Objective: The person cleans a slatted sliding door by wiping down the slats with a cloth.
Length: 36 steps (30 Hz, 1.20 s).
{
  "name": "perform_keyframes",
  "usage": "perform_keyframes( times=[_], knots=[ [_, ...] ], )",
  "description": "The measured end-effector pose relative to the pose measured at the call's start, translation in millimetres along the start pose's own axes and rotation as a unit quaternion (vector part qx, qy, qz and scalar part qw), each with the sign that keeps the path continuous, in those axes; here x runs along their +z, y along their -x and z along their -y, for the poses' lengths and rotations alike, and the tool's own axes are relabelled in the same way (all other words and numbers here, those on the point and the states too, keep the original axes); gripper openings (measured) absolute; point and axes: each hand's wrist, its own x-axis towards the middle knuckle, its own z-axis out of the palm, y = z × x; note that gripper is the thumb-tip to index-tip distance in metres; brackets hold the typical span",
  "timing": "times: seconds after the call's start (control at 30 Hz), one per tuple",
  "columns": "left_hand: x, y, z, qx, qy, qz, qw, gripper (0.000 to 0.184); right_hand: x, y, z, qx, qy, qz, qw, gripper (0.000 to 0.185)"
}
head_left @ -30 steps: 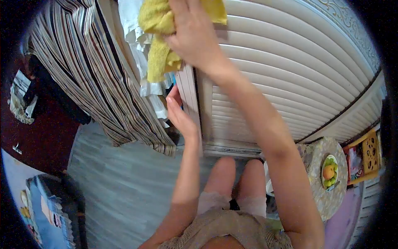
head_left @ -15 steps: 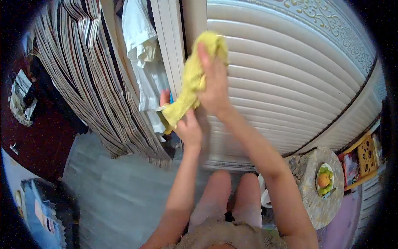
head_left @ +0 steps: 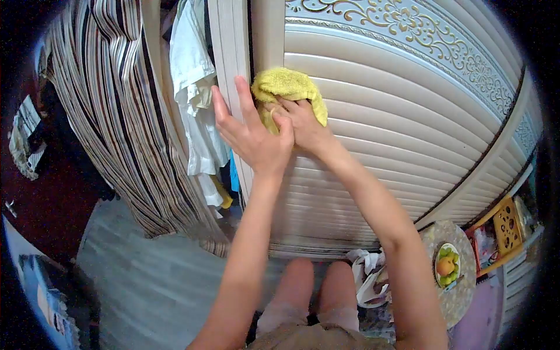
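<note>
A yellow cloth [head_left: 287, 83] lies bunched against the cream slatted door panel [head_left: 373, 116], near the panel's left edge. My right hand [head_left: 303, 123] presses on the cloth, its fingers curled into the folds. Beside it, my left hand [head_left: 254, 131] is spread, fingers pointing up over the edge of the door frame [head_left: 230, 52], its thumb near the right hand's knuckles. Nothing is held in the left hand. White clothes [head_left: 191, 76] hang in the opening left of the frame.
A striped curtain [head_left: 119, 111] hangs on the left above the grey floor [head_left: 146, 286]. At lower right are a round table [head_left: 464, 297] with a plate of fruit [head_left: 447, 266], a wooden rack [head_left: 496, 259] and a white bag [head_left: 371, 291].
The cloth, stretched between both hands half a second ago, is now bunched under my right hand on the panel. My left hand has let go of it and moved up.
</note>
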Motion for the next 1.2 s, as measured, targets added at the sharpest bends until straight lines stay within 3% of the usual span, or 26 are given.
perform_keyframes(
  times=[0.1,0.2,0.27,0.3,0.37,0.4,0.5,0.53,0.57,0.63,0.67,0.73,0.77,0.9,1.0,1.2],
  knots=[
    [4,0,3,0.005,0.026,-0.018,0.999,0.067,-13,-16,-6,-0.045,-0.010,0.048,0.998,0.054],
    [7,1,7,0.007,0.012,-0.028,1.000,0.064,-43,-56,-6,0.030,0.034,0.048,0.998,0.067],
    [8,0,6,0.001,0.001,-0.031,1.000,0.062,-55,-79,-7,0.138,0.058,-0.067,0.986,0.081],
    [9,1,6,0.000,0.002,-0.030,1.000,0.062,-52,-79,-6,0.138,0.059,-0.067,0.986,0.081],
    [9,1,7,0.002,-0.012,-0.031,0.999,0.062,-44,-75,-5,0.049,0.156,-0.130,0.978,0.086],
    [9,1,7,-0.003,-0.008,-0.035,0.999,0.062,-45,-64,0,0.084,0.114,-0.032,0.989,0.083],
    [5,2,11,-0.001,0.004,-0.022,1.000,0.061,-63,-40,-11,0.126,0.060,0.009,0.990,0.081],
    [6,3,11,-0.001,0.005,-0.021,1.000,0.061,-82,-36,-6,0.237,0.069,0.077,0.966,0.080],
    [7,2,11,0.000,0.015,-0.036,0.999,0.063,-92,-28,-14,0.237,0.070,0.078,0.966,0.080],
    [10,1,9,0.002,0.028,-0.054,0.998,0.065,-104,-17,-27,0.251,0.186,-0.150,0.938,0.081],
    [10,1,8,-0.008,0.033,-0.057,0.998,0.065,-101,-16,-32,0.251,0.188,-0.151,0.938,0.081],
    [10,1,5,-0.016,0.040,-0.061,0.997,0.065,-99,-22,-39,0.214,0.345,-0.238,0.883,0.084],
    [10,2,5,-0.023,0.040,-0.057,0.997,0.065,-95,-23,-39,0.214,0.347,-0.238,0.882,0.084],
    [7,4,9,-0.017,0.026,-0.032,0.999,0.060,-68,-53,-14,0.177,0.171,-0.027,0.969,0.080],
    [7,5,12,-0.016,0.030,-0.029,0.999,0.057,-56,-72,-9,0.122,0.032,-0.046,0.991,0.081],
    [3,4,10,-0.007,0.034,-0.028,0.999,0.054,-93,-38,-36,0.142,0.100,-0.092,0.980,0.079]
  ],
)
